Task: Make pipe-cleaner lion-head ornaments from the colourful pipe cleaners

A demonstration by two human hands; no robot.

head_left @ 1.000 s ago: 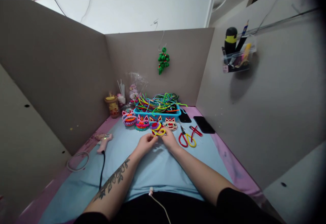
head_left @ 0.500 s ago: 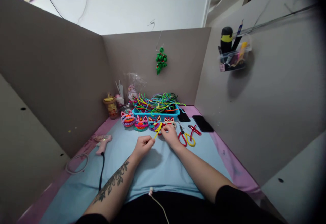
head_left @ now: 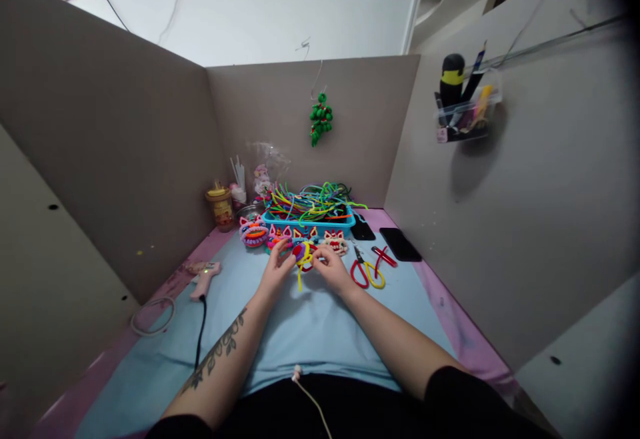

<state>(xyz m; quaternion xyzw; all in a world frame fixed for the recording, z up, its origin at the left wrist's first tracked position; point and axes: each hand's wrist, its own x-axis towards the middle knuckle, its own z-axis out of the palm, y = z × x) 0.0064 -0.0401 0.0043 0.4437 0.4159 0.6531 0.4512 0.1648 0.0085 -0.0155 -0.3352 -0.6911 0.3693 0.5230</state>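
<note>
Between my hands is a small pipe-cleaner piece [head_left: 303,254] in purple, red and yellow, with a yellow end hanging down from it. My left hand [head_left: 276,267] is closed on its left side, thumb and fingers at the purple part. From the right, my right hand [head_left: 330,267] pinches the piece near its red edge. Just behind my hands stand finished-looking pipe-cleaner animal heads, among them a purple and orange one [head_left: 253,232] and a white and red one [head_left: 335,242]. Scissors [head_left: 367,272] with red and yellow handles lie right of my right hand.
A blue basket [head_left: 310,224] of loose pipe cleaners stands at the back. Red pipe-cleaner pieces [head_left: 384,257] and a black phone [head_left: 401,244] lie to the right. On the left rests a pink glue gun [head_left: 204,282] with its cord. Grey partitions [head_left: 300,126] enclose the table.
My left hand has moved up and forward from the yellow strand's lower end to the side of the piece. The yellow strand now bends round the piece and hangs down.
</note>
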